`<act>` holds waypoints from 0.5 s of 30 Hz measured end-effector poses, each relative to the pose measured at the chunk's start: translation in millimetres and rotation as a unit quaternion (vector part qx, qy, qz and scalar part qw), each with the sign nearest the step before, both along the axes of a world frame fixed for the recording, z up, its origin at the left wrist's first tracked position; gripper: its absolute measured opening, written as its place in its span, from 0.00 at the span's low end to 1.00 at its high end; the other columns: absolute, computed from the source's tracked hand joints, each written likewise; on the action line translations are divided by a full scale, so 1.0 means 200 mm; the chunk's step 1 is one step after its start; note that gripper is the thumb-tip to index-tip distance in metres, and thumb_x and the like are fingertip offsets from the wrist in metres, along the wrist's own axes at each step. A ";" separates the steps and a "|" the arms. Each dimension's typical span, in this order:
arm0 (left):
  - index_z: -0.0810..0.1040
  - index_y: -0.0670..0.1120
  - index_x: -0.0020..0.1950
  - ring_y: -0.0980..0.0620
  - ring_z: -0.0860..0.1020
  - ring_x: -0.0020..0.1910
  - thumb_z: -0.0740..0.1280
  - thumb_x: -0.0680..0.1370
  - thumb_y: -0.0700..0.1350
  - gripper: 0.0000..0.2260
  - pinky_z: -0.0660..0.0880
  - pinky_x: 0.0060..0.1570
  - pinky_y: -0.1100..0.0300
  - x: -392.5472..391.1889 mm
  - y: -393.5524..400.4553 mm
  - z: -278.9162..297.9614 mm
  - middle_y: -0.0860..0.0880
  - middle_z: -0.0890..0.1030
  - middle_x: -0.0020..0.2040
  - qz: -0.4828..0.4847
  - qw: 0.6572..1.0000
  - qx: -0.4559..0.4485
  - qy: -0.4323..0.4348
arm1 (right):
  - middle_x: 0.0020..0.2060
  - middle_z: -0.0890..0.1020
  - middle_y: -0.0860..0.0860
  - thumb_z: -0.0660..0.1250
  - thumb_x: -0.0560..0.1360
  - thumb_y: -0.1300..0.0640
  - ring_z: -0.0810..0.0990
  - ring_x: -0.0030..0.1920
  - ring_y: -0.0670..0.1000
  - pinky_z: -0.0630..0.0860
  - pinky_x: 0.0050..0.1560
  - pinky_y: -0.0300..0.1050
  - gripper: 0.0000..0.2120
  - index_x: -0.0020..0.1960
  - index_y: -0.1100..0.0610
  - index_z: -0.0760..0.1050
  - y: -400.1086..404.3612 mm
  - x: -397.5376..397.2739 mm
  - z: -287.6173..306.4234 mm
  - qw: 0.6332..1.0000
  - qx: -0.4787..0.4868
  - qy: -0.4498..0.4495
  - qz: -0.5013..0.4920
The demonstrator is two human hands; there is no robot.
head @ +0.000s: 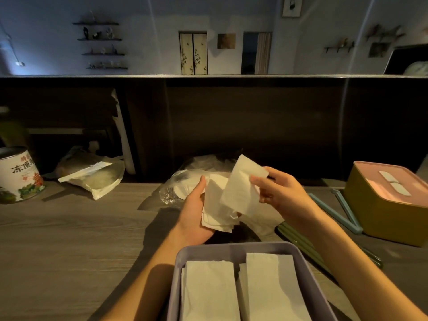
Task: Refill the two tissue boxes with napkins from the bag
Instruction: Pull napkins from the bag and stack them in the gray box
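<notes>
Napkin [240, 188] in right hand [281, 193] pinch grip; stack [215, 212] in left hand [196, 212].

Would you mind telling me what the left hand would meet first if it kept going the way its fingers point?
Probably the clear plastic bag: the left hand, holding a napkin stack, points up-forward at it, though depth is unclear.

White paper napkins [240, 193]; lavender plastic open box [185, 256]; mustard-yellow box with pink lid [379, 212]; white tin with red-green print [19, 174]; grey-brown woodgrain counter [69, 228].
</notes>
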State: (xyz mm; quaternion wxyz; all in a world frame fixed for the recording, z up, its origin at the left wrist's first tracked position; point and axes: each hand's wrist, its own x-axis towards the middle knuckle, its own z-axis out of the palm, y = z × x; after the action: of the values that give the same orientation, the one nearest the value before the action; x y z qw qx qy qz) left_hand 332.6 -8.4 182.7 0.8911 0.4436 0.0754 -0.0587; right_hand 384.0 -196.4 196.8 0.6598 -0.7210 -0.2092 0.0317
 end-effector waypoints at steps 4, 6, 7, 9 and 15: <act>0.77 0.47 0.64 0.53 0.85 0.34 0.56 0.84 0.56 0.18 0.80 0.37 0.59 0.02 -0.02 -0.01 0.36 0.83 0.56 -0.020 0.998 0.059 -0.001 | 0.45 0.85 0.45 0.71 0.78 0.48 0.84 0.45 0.43 0.81 0.41 0.36 0.09 0.55 0.51 0.81 0.05 -0.02 -0.04 0.996 -0.083 -0.032 0.028; 0.80 0.48 0.62 0.45 0.86 0.47 0.57 0.81 0.63 0.23 0.81 0.50 0.50 0.01 -0.03 -0.02 0.37 0.84 0.56 -0.058 0.996 0.071 0.022 | 0.48 0.83 0.45 0.72 0.77 0.46 0.84 0.46 0.45 0.83 0.38 0.39 0.10 0.54 0.49 0.80 0.07 -0.02 -0.08 0.989 -0.135 -0.066 -0.011; 0.81 0.48 0.60 0.40 0.85 0.52 0.57 0.79 0.67 0.26 0.79 0.56 0.45 0.01 -0.03 -0.02 0.38 0.85 0.55 -0.066 0.994 0.082 0.038 | 0.48 0.82 0.45 0.73 0.76 0.44 0.84 0.46 0.46 0.83 0.38 0.39 0.10 0.54 0.47 0.79 0.08 -0.01 -0.10 0.983 -0.164 -0.076 -0.037; 0.81 0.48 0.59 0.39 0.85 0.51 0.56 0.77 0.70 0.30 0.81 0.53 0.45 0.02 -0.02 -0.04 0.39 0.86 0.51 -0.083 0.990 0.104 0.035 | 0.50 0.78 0.43 0.73 0.75 0.43 0.81 0.47 0.46 0.82 0.39 0.38 0.11 0.54 0.43 0.77 0.08 0.00 -0.13 0.965 -0.225 -0.101 -0.089; 0.79 0.50 0.62 0.42 0.84 0.47 0.58 0.74 0.71 0.30 0.81 0.47 0.49 0.01 0.00 -0.03 0.39 0.85 0.53 -0.129 0.977 0.170 0.007 | 0.57 0.75 0.35 0.77 0.68 0.38 0.77 0.54 0.41 0.78 0.44 0.35 0.27 0.64 0.39 0.73 0.08 0.04 -0.13 0.970 -0.209 -0.104 -0.067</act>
State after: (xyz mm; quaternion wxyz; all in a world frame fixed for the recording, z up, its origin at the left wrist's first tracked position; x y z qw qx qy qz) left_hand 335.1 -8.6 175.8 0.7870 0.5942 0.0332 -0.1627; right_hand 392.2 -181.4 170.2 0.4701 -0.8545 -0.2164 -0.0444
